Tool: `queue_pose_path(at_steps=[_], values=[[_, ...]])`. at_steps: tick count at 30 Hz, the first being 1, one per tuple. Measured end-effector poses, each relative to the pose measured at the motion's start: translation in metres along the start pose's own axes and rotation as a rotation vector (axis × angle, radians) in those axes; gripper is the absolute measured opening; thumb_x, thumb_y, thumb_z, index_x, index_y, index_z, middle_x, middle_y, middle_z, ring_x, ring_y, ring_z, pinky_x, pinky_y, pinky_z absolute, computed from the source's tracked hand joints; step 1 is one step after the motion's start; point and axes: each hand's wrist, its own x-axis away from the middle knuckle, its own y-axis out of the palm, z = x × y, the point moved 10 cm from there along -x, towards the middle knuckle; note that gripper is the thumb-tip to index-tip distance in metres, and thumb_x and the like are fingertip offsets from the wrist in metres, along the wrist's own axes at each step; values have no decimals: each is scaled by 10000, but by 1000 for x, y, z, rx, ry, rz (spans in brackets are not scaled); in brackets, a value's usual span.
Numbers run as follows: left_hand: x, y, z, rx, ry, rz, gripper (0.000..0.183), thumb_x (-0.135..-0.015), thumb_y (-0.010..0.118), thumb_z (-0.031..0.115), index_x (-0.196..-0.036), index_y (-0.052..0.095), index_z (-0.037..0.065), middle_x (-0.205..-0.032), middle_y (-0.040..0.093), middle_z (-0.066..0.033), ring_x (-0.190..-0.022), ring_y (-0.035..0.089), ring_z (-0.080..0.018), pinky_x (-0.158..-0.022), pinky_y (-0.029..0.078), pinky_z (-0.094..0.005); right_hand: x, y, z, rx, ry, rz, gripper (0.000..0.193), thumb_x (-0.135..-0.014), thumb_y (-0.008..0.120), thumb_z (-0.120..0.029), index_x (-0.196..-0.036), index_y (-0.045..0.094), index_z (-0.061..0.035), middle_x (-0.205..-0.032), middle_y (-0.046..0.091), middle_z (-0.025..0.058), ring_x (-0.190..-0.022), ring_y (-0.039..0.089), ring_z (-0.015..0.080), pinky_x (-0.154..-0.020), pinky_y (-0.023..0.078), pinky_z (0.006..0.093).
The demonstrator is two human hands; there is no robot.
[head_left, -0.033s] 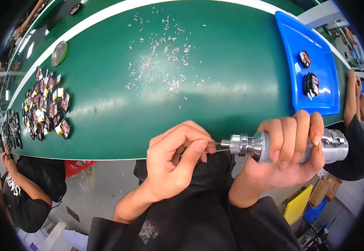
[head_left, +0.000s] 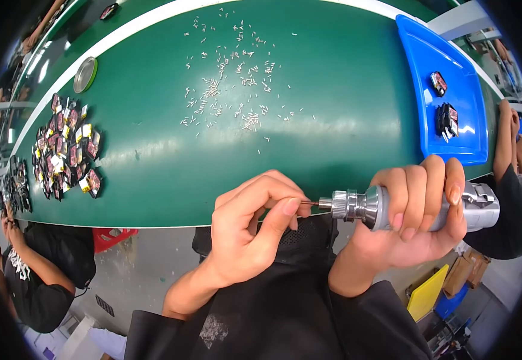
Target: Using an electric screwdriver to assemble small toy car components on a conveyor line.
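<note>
My right hand is wrapped round a grey and silver electric screwdriver, held level near the front edge of the table with its metal nose to the left. A thin dark bit sticks out of the nose. The thumb and forefinger of my left hand are closed on the bit's far end, hiding its tip. Beyond the hands, many small white pins lie scattered on the green table.
A pile of small black units with pink faces is at the left, below a round shallow dish. At the right, a blue tray holds several black units. Co-workers' arms show at both sides.
</note>
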Motion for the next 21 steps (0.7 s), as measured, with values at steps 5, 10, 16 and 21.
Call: queue_pose_path(at_steps=[5,10,16,21], values=[[-16,-5,8,-242,12,-152,258,-924,559,121,-1007,585,-122,-953,618,-218,-827,607,-226,-634,495,-286,-7,-8,7,-66,-17,42,102,-904,430,-161,-889,454,-63,-629,415,31,-460,417,137,-518,384,315],[-28,-53,66,-646,190,-27,621,-930,509,420,-1240,521,-119,-1118,615,-245,-976,605,-268,-714,486,-309,-12,-11,18,-105,0,131,105,-846,537,-80,-861,435,-59,-601,383,5,-449,392,90,-490,369,261],[-79,-141,113,-1112,236,261,301,-872,584,57,-1163,600,-19,-1023,678,-152,-887,645,-210,-746,488,-288,-3,-40,6,-43,-81,283,104,-877,485,-103,-850,399,-52,-608,354,10,-447,337,87,-464,336,260],[-158,-263,138,-1557,189,482,384,-827,638,145,-1170,564,-12,-1043,641,-179,-913,640,-304,-812,497,-370,7,-57,6,-49,-14,316,103,-872,480,-112,-848,394,-61,-605,351,16,-443,334,97,-465,343,263]])
